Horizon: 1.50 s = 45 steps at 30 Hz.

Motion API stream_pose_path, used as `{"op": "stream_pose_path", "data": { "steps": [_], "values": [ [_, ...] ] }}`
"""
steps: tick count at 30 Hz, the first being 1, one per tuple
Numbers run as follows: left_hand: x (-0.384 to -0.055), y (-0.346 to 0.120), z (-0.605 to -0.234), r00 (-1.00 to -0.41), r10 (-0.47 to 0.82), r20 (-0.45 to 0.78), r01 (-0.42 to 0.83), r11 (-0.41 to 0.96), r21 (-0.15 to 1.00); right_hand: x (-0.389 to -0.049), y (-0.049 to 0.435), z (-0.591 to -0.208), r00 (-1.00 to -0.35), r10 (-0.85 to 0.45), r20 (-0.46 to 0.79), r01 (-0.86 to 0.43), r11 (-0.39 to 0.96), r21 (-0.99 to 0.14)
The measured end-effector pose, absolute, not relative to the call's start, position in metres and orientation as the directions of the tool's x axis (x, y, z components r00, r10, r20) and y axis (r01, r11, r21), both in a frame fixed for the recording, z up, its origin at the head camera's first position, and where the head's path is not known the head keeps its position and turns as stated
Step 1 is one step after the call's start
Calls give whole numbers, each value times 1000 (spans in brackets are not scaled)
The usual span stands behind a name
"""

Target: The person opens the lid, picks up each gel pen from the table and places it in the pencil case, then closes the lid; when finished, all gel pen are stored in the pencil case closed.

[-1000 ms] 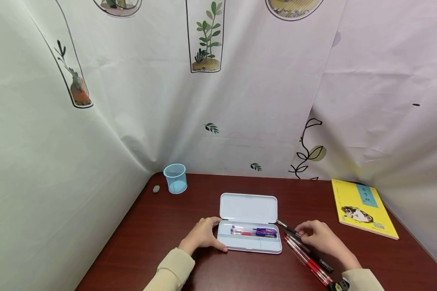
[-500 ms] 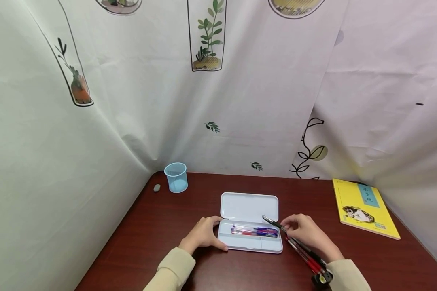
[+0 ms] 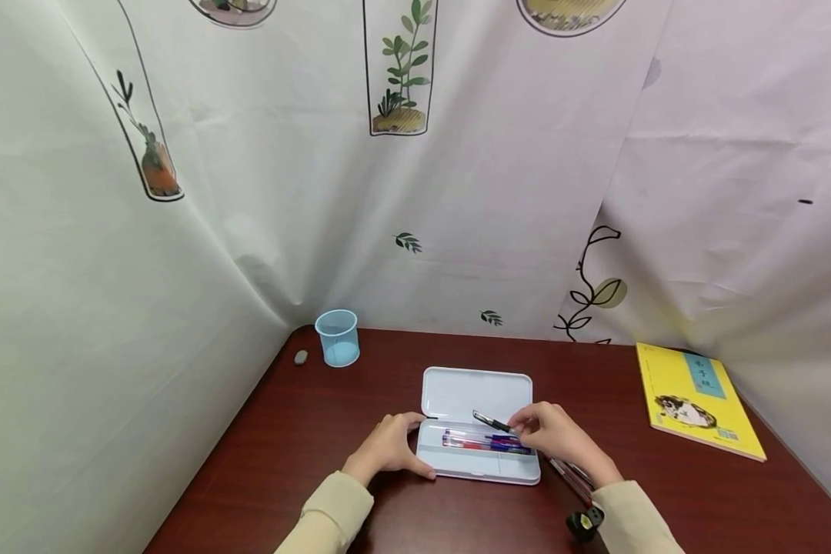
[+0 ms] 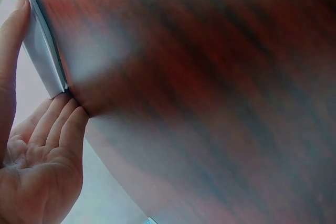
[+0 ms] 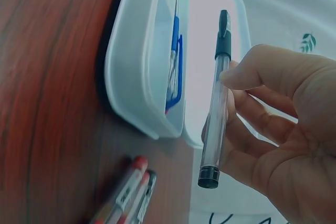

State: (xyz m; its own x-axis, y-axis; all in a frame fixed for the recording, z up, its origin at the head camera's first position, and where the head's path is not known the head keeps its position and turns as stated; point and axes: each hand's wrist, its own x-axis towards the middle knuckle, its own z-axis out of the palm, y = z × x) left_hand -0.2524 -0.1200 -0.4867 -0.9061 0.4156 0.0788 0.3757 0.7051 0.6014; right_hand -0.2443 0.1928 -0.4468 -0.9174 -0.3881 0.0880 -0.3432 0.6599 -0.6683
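My left hand is spread wide at one end of the pencil case, thumb on the near edge; light pressure there should stop it sliding. To that hand's right, pens inside lie lengthwise. Over the case, my right hand pinches the black pen, slanted; I'd best level it before letting go. Loose pens lie below my right wrist.

study nook: desk, pens, book
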Motion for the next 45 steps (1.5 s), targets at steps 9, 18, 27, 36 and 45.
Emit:
{"op": "stream_pose_path", "data": {
  "steps": [9, 18, 27, 36, 45],
  "values": [
    [-253, -120, -486, -905, 416, 87, 381, 703, 601, -253, 180, -450, -888, -446, 113, -407, 644, -648],
    [-254, -119, -486, -903, 421, 80, 380, 700, 604, -257, 169, -454, -863, -492, 113, -440, 623, -647],
    [-253, -119, -486, -906, 414, 84, 378, 705, 601, -263, 159, -462, -856, -505, 110, -443, 609, -658],
    [-253, -118, -486, -905, 415, 91, 384, 709, 591, -262, 155, -464, -882, -454, 124, -428, 664, -613],
    [-253, -118, -485, -905, 415, 95, 388, 710, 587, -260, 160, -460, -884, -436, 168, -441, 659, -610]
  ]
}}
